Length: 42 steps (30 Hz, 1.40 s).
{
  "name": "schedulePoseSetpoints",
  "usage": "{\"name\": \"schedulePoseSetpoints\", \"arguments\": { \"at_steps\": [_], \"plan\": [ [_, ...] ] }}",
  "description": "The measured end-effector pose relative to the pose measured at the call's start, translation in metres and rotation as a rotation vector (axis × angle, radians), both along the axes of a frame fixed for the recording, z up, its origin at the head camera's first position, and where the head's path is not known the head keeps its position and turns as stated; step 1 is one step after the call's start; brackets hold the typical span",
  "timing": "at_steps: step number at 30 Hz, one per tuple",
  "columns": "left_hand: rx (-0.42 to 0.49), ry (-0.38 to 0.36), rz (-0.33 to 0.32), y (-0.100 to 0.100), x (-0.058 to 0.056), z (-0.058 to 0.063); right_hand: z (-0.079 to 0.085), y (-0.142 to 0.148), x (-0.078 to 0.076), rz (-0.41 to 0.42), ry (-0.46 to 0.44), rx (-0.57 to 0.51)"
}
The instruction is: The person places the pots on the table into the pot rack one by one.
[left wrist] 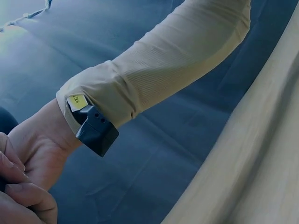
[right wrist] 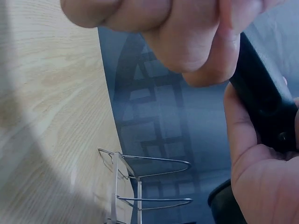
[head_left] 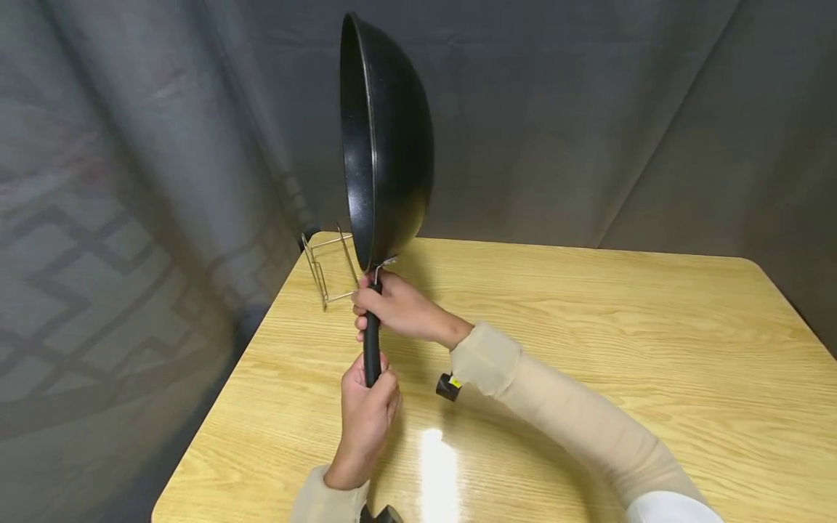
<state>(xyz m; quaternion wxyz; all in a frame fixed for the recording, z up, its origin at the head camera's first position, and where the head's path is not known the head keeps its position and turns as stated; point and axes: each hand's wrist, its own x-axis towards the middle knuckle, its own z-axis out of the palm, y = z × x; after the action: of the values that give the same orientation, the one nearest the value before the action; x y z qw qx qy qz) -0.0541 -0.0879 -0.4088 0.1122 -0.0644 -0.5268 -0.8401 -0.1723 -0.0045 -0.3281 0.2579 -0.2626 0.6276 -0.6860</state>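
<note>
Both hands grip the black handle (head_left: 372, 349) of the black round-bottomed wok (head_left: 386, 138), left hand (head_left: 366, 414) low, right hand (head_left: 399, 309) high, fingers clamped around it. Wok is held upright above the light wooden counter (head_left: 588, 341), not yet in the wire rack (head_left: 327, 269) beside it.

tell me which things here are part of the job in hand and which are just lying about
In hand:
- round black metal wok, held on edge above the table
- its black handle, gripped by left hand and right hand

Lying about:
- silver wire rack
- pale wooden table
</note>
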Motion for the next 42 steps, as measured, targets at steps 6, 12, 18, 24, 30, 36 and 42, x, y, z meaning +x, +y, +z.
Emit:
{"name": "schedulePoseSetpoints", "arguments": {
  "at_steps": [6, 12, 18, 24, 30, 36, 42],
  "plan": [
    [-0.012, 0.001, 0.091, -0.007, -0.003, 0.000, 0.002, -0.016, -0.004, 0.043, 0.020, 0.003],
    [0.006, 0.007, 0.120, -0.010, -0.003, -0.002, 0.000, -0.026, -0.005, 0.067, 0.022, 0.013],
    [0.022, -0.029, 0.161, -0.012, -0.002, 0.000, 0.002, -0.033, -0.007, 0.081, 0.042, 0.050],
    [0.035, -0.053, 0.152, -0.015, -0.002, 0.003, 0.004, -0.040, -0.008, 0.064, 0.072, 0.100],
    [0.072, -0.074, 0.135, -0.017, -0.001, 0.004, 0.002, -0.044, -0.008, 0.055, 0.114, 0.156],
    [0.124, -0.086, 0.117, -0.019, 0.001, 0.003, -0.001, -0.051, -0.007, 0.038, 0.133, 0.195],
    [0.148, -0.107, 0.136, -0.023, 0.005, 0.003, 0.000, -0.057, -0.004, 0.044, 0.163, 0.251]
  ]
}}
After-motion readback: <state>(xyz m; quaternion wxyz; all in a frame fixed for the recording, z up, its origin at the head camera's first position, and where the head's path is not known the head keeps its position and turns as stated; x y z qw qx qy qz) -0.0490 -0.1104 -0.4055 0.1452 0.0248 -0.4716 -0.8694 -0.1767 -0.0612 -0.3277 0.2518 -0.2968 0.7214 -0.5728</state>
